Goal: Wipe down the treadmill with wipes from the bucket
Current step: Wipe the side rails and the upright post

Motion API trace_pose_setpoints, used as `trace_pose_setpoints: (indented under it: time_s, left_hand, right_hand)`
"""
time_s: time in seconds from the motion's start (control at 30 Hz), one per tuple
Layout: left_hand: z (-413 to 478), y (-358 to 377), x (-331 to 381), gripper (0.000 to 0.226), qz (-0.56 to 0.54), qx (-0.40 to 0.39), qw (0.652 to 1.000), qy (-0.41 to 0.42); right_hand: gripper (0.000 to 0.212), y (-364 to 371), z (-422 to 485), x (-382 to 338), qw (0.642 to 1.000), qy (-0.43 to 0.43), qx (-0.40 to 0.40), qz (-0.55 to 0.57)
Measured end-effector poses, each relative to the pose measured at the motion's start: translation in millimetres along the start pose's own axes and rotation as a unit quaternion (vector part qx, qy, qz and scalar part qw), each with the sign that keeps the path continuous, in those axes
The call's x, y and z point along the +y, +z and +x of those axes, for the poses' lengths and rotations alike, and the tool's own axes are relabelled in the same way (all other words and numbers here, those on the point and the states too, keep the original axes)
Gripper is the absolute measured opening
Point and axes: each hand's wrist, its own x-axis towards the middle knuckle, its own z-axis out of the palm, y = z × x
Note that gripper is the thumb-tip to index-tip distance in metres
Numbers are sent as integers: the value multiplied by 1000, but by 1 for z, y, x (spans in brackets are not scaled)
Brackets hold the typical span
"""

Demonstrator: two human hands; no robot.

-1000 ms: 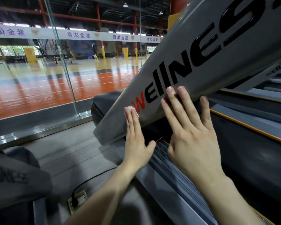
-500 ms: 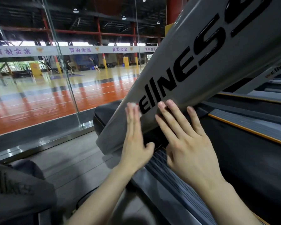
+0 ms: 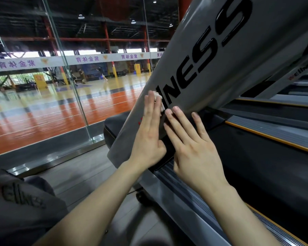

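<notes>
The treadmill's grey slanted upright (image 3: 226, 55) with black lettering crosses the view from lower left to upper right. My left hand (image 3: 149, 132) lies flat against its lower part, fingers straight, pressing a small white wipe (image 3: 159, 101) that shows past the fingertips. My right hand (image 3: 192, 146) is beside it, fingers straight and spread, its fingertips at the upright's lower edge. The black running belt (image 3: 256, 157) lies to the right below. The bucket is out of view.
A glass wall (image 3: 66, 96) stands to the left, with a sports court behind it. The treadmill's ribbed side rail (image 3: 190, 197) runs under my right wrist. Another grey machine part (image 3: 21, 206) sits at the lower left. More treadmills (image 3: 292, 89) stand at the right.
My left hand has slid the wipe up along the upright, over the lettering. My right hand stays beside it near the lower edge. The view has shifted closer.
</notes>
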Motion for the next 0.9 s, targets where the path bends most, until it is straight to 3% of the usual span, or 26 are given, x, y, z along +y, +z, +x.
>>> trace_pose_setpoints:
  time_s: [0.13,0.2,0.3,0.33,0.5,0.57,0.67,0.73,0.9]
  left_hand:
    - [3,-6,-18,129,-62,0,981,-183]
    - [12,-13,-6,127,-47,-5,989,-141]
    - [30,-19,15,106,5,13,998,65]
    - [33,-20,12,104,20,11,995,93]
    - [35,-34,-19,126,36,-21,998,-54]
    - [50,-43,1,127,33,-27,999,-12]
    - [79,-51,37,116,47,-21,991,126]
    - [76,-50,34,114,68,-21,986,148]
    - [11,-38,-25,130,91,-71,993,-3]
  right_hand:
    - [72,-2,0,2,1000,-3,1,-6]
    - [74,-1,1,0,1000,-2,-2,-7]
    - [78,-1,2,1,1000,3,-5,-1]
    - [80,-1,3,2,1000,0,-7,-1]
    - [78,-4,1,2,1000,-7,-25,0]
    - [78,-4,1,2,999,-9,-32,1]
    - [73,-5,1,3,999,-8,-33,9]
    - [69,-7,0,3,999,-10,-29,17]
    - [59,-17,-5,3,998,8,10,63]
